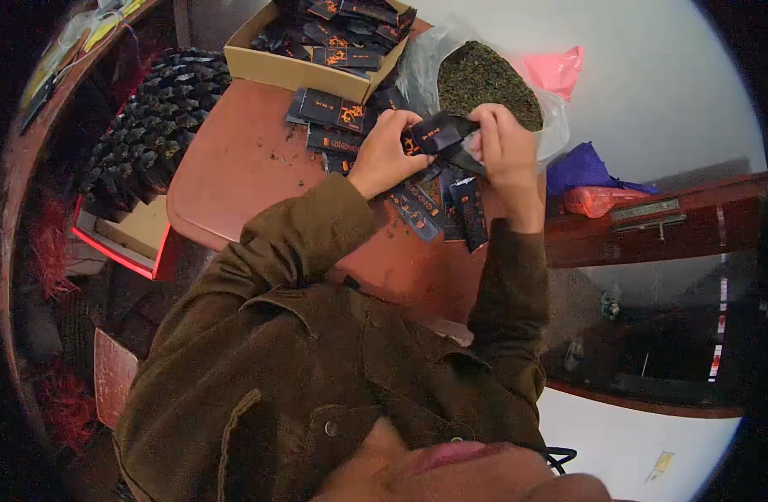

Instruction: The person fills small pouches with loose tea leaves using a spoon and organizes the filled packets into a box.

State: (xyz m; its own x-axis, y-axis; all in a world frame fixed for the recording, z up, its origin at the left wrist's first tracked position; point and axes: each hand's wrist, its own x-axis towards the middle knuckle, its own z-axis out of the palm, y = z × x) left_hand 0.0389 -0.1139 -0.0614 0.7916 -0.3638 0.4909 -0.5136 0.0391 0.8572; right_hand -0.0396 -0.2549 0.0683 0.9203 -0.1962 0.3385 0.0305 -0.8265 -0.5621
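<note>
My left hand [390,155] is closed around a small black packet [441,134] with orange print, held above the table. At the packet's right end, my right hand [505,151] has its fingers pinched together; what is between them is hidden. Just behind the hands, a see-through plastic bag [421,63] stands open, full of dried, chopped dark-green leaf [488,84]. More black packets with orange print lie under and beside my hands, among them a flat packet [332,109] on the left and another packet [467,213] below my right hand.
A cardboard box [296,71] of similar packets stands at the table's far edge. Leaf crumbs dot the reddish-brown table [233,159]. To the left, a red-edged box [158,238] sits by many stacked black packets [154,125]. Purple cloth [584,171] lies at right.
</note>
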